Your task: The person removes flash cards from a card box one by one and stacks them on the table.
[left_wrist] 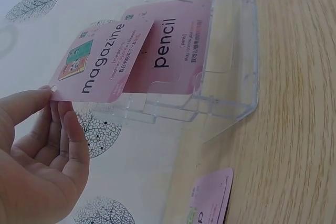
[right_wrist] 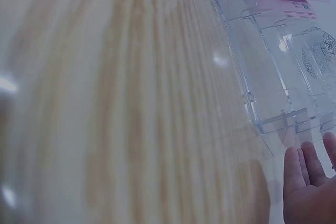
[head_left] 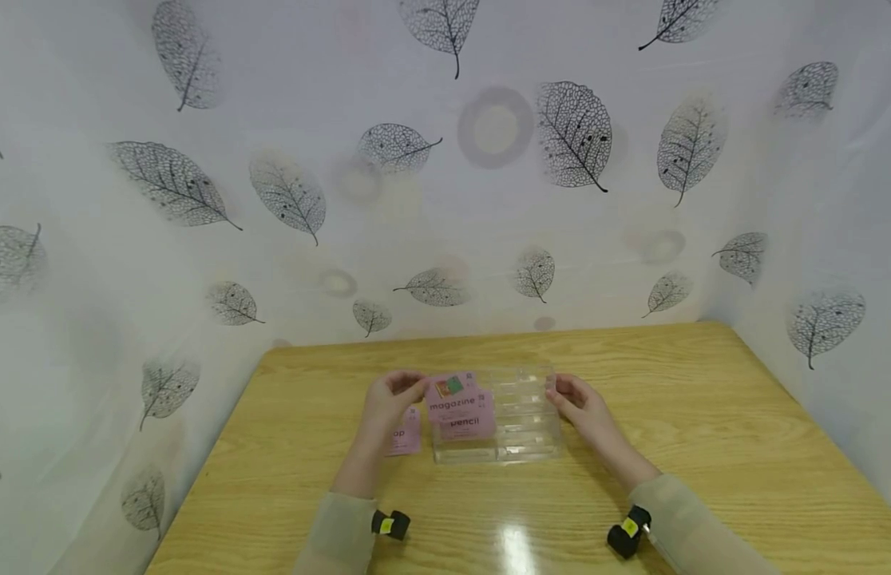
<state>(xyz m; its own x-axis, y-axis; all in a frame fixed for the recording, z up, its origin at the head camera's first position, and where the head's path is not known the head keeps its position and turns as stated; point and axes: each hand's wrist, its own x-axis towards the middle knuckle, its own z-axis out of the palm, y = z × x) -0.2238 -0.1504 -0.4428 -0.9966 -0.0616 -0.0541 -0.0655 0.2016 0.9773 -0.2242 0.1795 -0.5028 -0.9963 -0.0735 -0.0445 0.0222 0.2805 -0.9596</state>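
Observation:
My left hand [head_left: 395,399] pinches the edge of a pink magazine flashcard [left_wrist: 97,61] between thumb and fingers. The card, with a small picture above its word, overlaps a pink pencil flashcard [left_wrist: 181,45] standing in the left column of a clear plastic tiered card rack [head_left: 529,451]. At the rack's right side, my right hand [head_left: 578,403] holds the edge with its thumb in front and fingers bent behind. Fingertips of that hand [right_wrist: 310,187] lie along the rack's side in the right wrist view. Below my left hand lies another pink card [head_left: 405,439], its word partly covered.
Light wood-grain table [head_left: 632,367] carries the rack near its middle. Behind and on both sides hangs a white curtain [head_left: 503,239] printed with dark leaves. The rack's right column shows bare clear tiers. A black wrist device [head_left: 628,531] sits on each sleeve.

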